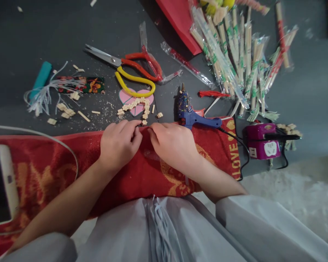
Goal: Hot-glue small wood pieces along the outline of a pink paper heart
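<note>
My left hand (119, 142) and my right hand (177, 145) rest at the towel's far edge, their curled fingertips almost meeting. Both are closed; whatever is between the fingers is too small or hidden. Just beyond them a curved string of small pale wooden pieces (136, 103) lies over a pink heart-shaped card (129, 95), its near end at my left fingertips. Right of these, a blue glue gun (192, 118) lies with its nozzle pointing away. Scissors (117, 62) with one red and one yellow handle lie behind the card, slightly open.
A red towel (120, 187) covers the near edge. Bundles of wrapped chopsticks (235, 54) lie back right, near a purple socket block (262, 142) with a cable. At left are a phone (9, 185), white strings (38, 96), a teal roll (41, 78) and loose wooden bits (66, 111).
</note>
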### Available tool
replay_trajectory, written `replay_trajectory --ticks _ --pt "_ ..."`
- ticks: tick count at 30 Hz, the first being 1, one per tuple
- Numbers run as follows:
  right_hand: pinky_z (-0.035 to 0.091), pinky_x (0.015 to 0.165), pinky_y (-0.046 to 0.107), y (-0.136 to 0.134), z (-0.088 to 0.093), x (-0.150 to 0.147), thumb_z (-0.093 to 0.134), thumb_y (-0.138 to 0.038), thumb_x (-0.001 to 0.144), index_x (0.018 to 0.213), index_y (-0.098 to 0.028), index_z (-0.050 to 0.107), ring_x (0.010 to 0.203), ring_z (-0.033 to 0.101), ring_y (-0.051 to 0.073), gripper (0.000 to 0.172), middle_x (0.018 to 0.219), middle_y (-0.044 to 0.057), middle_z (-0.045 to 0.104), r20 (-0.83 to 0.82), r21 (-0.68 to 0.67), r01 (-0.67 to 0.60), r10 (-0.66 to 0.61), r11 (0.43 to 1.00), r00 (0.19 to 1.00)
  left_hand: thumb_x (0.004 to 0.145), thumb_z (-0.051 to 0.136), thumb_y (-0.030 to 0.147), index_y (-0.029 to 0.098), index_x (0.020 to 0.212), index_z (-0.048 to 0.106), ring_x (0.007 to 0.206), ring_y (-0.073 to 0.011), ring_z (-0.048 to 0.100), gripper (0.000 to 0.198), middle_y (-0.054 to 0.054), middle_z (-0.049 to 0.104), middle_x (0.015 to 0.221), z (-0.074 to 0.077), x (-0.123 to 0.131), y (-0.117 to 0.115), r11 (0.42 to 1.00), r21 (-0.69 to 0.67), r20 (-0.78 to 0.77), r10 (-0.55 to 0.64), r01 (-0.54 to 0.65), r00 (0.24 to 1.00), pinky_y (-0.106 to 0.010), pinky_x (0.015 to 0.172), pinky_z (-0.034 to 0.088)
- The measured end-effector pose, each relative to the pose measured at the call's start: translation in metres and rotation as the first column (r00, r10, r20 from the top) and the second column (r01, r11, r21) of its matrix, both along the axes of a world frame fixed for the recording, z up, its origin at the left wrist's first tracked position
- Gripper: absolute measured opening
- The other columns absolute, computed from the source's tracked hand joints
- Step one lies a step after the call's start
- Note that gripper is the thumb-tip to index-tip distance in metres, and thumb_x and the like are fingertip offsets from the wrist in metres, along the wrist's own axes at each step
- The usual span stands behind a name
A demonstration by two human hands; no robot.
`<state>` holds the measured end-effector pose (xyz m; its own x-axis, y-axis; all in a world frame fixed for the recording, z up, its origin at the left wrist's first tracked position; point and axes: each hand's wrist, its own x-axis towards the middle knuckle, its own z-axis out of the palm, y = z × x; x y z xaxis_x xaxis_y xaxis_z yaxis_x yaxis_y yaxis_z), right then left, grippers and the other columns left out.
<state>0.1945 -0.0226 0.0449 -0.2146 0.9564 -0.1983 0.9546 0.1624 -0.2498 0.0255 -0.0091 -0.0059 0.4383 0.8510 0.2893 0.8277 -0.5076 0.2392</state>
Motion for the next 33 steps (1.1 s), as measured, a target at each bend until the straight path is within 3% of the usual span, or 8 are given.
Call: replay_trajectory --ticks 4,10,14,19,24,33 --pt "0.019 0.049 0.029 -0.003 0.006 -0.002 0.044 -0.016 0.097 0.088 -0.015 0.071 0.067 0.072 0.021 0.029 0.079 0.011 0.077 0.065 -0.062 -0.048 0.052 0.997 0.997 0.096 0.046 0.018 0.018 0.109 0.072 0.072 -0.0181 0.069 0.029 -0.004 0.077 0.086 0.000 0.000 0.000 0.999 0.035 0.013 -0.023 0.022 1.000 -0.032 0.068 0.046" --pt "0.021 0.048 0.029 -0.001 0.009 -0.004 0.042 -0.016 0.098 0.101 -0.014 0.072 0.069 0.075 0.022 0.031 0.081 0.013 0.078 0.100 -0.125 -0.029 0.042 0.992 0.994 0.095 0.047 0.017 0.016 0.112 0.073 0.067 -0.0172 0.070 0.031 -0.003 0.076 0.077 0.002 0.001 0.000 0.999 0.022 -0.009 -0.037 0.037 0.999 -0.031 0.065 0.045" --pt "0.031 0.048 0.029 0.000 0.010 -0.005 0.038 -0.015 0.098 0.130 -0.013 0.066 0.072 0.077 0.023 0.042 0.091 0.015 0.080 0.105 -0.156 0.015 0.001 0.988 0.995 0.096 0.046 0.018 0.015 0.115 0.074 0.063 -0.0171 0.068 0.034 -0.003 0.075 0.073 0.002 0.000 0.000 0.999 0.010 -0.025 -0.046 0.046 0.999 -0.031 0.063 0.045" --pt "0.049 0.057 0.029 0.006 0.012 -0.008 0.034 -0.017 0.099 0.157 -0.008 0.041 0.078 0.078 0.024 0.059 0.093 0.016 0.080 0.165 -0.272 0.021 0.025 0.962 0.986 0.095 0.045 0.020 0.014 0.116 0.074 0.059 -0.0172 0.066 0.037 -0.003 0.072 0.067 0.003 0.000 0.000 0.999 -0.004 -0.029 -0.050 0.050 0.998 -0.031 0.062 0.044" --pt "0.057 0.065 0.032 0.010 0.012 -0.009 0.032 -0.017 0.098 0.162 -0.009 0.031 0.082 0.078 0.025 0.064 0.096 0.016 0.080 0.179 -0.320 0.013 0.047 0.947 0.983 0.096 0.043 0.020 0.014 0.118 0.074 0.059 -0.0173 0.065 0.039 -0.003 0.071 0.065 0.004 0.000 0.001 0.998 -0.033 -0.044 -0.049 0.048 0.998 -0.030 0.062 0.043" --pt "0.059 0.068 0.034 0.012 0.009 -0.009 0.032 -0.017 0.097 0.162 -0.009 0.030 0.083 0.078 0.027 0.065 0.099 0.016 0.080 0.165 -0.325 0.007 0.049 0.946 0.985 0.095 0.045 0.019 0.012 0.118 0.073 0.057 -0.0166 0.065 0.037 -0.002 0.071 0.064 0.004 0.000 0.001 0.998 0.010 -0.042 -0.065 0.066 0.997 -0.030 0.062 0.044"
